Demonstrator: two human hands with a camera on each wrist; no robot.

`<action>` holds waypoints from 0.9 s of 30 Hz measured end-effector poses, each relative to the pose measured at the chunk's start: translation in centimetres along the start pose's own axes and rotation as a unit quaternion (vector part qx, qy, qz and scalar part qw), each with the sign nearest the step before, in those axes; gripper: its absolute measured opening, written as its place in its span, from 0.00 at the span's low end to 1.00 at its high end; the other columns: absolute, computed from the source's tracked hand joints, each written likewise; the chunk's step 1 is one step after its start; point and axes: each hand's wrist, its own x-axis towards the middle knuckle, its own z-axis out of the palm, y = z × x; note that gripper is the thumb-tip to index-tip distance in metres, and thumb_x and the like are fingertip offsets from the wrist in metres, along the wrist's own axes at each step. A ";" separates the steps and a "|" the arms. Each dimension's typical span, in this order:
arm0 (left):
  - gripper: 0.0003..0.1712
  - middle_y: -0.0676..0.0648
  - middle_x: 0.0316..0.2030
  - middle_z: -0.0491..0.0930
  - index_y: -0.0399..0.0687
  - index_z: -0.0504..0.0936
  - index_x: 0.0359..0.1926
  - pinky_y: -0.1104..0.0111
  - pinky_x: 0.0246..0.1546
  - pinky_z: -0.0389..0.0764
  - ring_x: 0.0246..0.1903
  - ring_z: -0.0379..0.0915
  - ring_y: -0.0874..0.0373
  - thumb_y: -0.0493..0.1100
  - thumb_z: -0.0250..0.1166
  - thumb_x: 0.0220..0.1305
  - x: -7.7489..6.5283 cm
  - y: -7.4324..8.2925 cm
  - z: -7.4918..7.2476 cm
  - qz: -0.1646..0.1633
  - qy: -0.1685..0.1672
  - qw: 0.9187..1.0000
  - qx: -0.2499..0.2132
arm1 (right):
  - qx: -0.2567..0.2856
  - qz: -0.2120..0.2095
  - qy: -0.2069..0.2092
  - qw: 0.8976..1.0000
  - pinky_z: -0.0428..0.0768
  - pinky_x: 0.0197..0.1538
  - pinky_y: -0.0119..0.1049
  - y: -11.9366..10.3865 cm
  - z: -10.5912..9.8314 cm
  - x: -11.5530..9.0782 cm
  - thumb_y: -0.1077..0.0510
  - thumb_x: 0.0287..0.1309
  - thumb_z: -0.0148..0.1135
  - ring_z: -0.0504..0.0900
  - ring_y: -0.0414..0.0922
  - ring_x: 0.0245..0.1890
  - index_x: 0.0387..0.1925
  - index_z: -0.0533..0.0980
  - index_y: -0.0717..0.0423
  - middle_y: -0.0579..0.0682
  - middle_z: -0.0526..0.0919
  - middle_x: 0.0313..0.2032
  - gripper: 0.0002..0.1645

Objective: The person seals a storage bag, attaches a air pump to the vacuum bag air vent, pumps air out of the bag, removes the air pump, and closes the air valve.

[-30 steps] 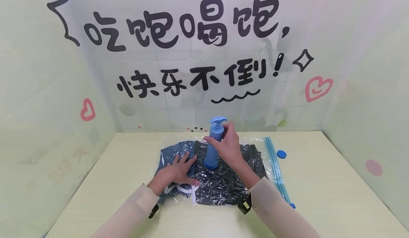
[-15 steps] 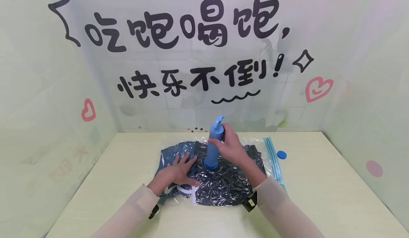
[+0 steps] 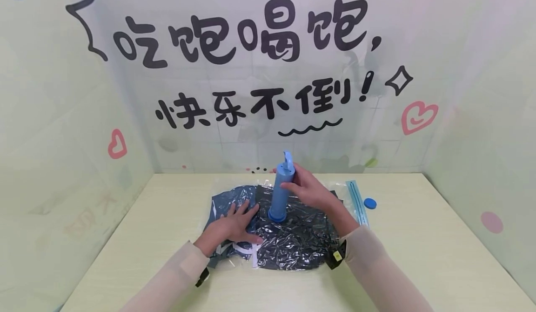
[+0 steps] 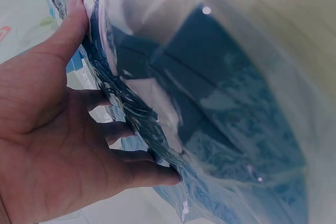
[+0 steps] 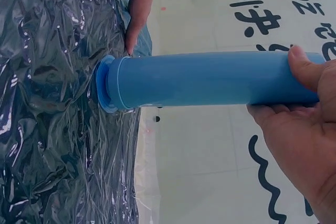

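A blue hand pump (image 3: 279, 193) stands nearly upright on a clear vacuum storage bag (image 3: 301, 242) with dark folded clothes inside. My right hand (image 3: 311, 188) grips the pump's barrel near the top, thumb on the near side and fingers round the back. The right wrist view shows the pump's flared base (image 5: 107, 83) against the wrinkled plastic. The pump's handle (image 3: 287, 159) is down close to the barrel and edge-on to me. On the bag's left part, over blue cloth (image 3: 228, 202), my left hand (image 3: 236, 223) rests with its fingers spread.
A round blue cap (image 3: 370, 203) lies on the pale wooden table (image 3: 427, 237), right of the bag. The bag's teal zip strip (image 3: 357, 200) runs along its right side, partly behind my right sleeve. A printed wall sheet (image 3: 268, 135) stands behind the table.
My right hand has turned round the pump, and the handle has rotated from broadside to edge-on. My right forearm has swung right, covering more of the zip strip. My left hand stays put.
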 end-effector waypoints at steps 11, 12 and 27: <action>0.59 0.35 0.78 0.42 0.49 0.51 0.81 0.30 0.63 0.53 0.73 0.35 0.26 0.68 0.70 0.61 0.4 0.1 -0.1 -0.001 -0.001 1.000 0.004 | -0.054 0.083 0.232 0.968 0.74 0.59 0.59 0.5 3.4 0.0 0.46 0.59 0.76 0.73 0.60 0.63 0.73 0.57 0.58 0.61 0.70 0.64 0.51; 0.59 0.36 0.79 0.42 0.50 0.51 0.81 0.30 0.63 0.52 0.73 0.35 0.26 0.68 0.69 0.61 0.4 0.2 -0.2 -0.001 -0.002 1.000 0.003 | -0.059 0.088 0.259 0.960 0.75 0.58 0.58 0.5 3.7 0.0 0.45 0.56 0.77 0.74 0.59 0.61 0.72 0.59 0.57 0.60 0.71 0.63 0.52; 0.59 0.35 0.78 0.43 0.48 0.52 0.81 0.30 0.62 0.53 0.73 0.36 0.25 0.67 0.70 0.61 0.1 0.1 -0.2 -0.004 -0.002 1.000 0.003 | -0.107 0.037 0.360 0.926 0.80 0.44 0.49 0.4 5.2 0.7 0.48 0.50 0.82 0.80 0.50 0.42 0.52 0.68 0.60 0.55 0.78 0.45 0.39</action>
